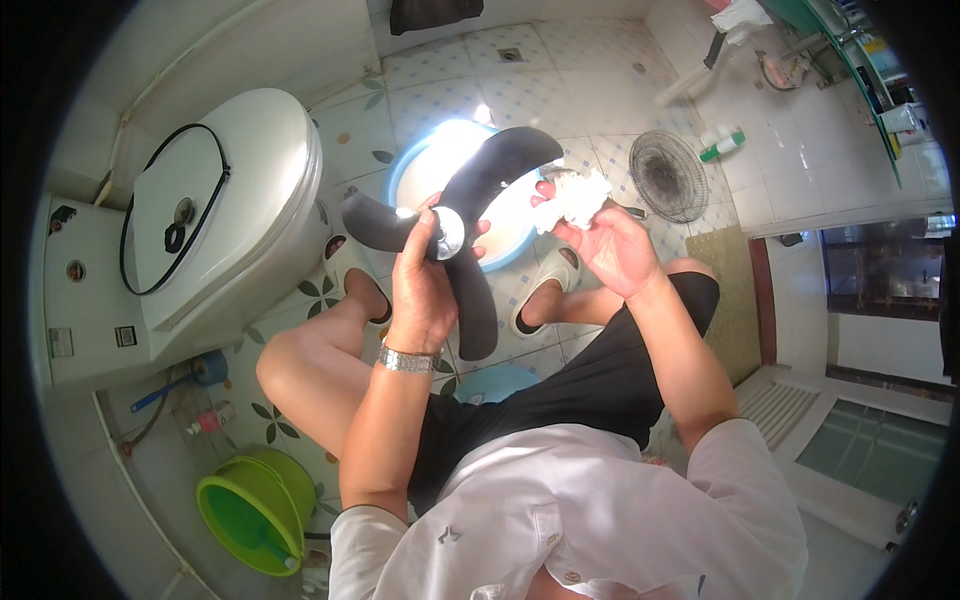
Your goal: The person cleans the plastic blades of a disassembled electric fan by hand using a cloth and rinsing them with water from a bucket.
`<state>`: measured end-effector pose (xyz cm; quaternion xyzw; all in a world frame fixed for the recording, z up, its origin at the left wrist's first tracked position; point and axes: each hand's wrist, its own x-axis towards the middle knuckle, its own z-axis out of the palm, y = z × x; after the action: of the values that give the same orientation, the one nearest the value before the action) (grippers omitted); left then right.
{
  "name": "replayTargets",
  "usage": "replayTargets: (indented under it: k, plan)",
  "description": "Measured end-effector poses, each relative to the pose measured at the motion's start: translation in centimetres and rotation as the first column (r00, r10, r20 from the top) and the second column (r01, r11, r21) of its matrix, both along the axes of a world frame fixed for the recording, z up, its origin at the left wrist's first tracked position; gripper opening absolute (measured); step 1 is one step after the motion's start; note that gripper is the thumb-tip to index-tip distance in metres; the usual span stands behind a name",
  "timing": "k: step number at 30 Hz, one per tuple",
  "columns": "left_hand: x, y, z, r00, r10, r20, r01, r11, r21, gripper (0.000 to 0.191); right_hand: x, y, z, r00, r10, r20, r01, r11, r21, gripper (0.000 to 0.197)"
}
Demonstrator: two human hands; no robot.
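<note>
My left hand (424,296) grips a black three-bladed fan impeller (480,176) by its middle, with the thumb against the silvery hub (450,233). One blade points up and right, one left, one down. Between the fingers of my right hand (619,251) is a crumpled white cloth or tissue (576,196), just right of the impeller and seemingly apart from it. Below both hands, a light-blue plastic basin (393,178) holds cloudy whitish liquid, partly washed out by glare. The impeller hides part of the basin.
A round wire fan grille (667,177) lies on the tiled floor to the right, near a green-and-white bottle (722,147). The toilet lid (259,142) carries a black ring (227,171) and small parts. A green bucket (300,480) stands lower left, beside a pink bottle (212,418).
</note>
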<state>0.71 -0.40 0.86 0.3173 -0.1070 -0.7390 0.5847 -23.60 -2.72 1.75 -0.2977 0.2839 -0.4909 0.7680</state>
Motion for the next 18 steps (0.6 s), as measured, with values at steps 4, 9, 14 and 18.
replayTargets:
  k: [4,9,14,18]
  plan:
    - [-1.1,0.2,-0.2,0.993,-0.04,-0.11,0.049,0.996,0.078,0.033,2.8,0.8,-0.1,0.997,-0.078,-0.012,0.079,0.997,0.026,0.033]
    - [-1.8,0.6,-1.1,0.99,-0.038,-0.133,0.048,0.996,0.074,0.033,8.5,1.7,-0.4,0.958,-0.192,-0.212,0.187,0.981,-0.044,0.025]
    - [-2.5,1.0,-0.1,0.998,0.028,-0.054,-0.025,0.998,0.065,0.031,9.5,1.7,-1.1,0.965,-0.084,-0.248,0.111,0.989,0.097,0.027]
    - [-2.3,1.1,-0.3,0.999,-0.009,-0.046,0.012,0.997,0.076,0.033,10.0,0.8,-1.3,0.941,-0.173,-0.291,0.172,0.985,-0.028,0.024]
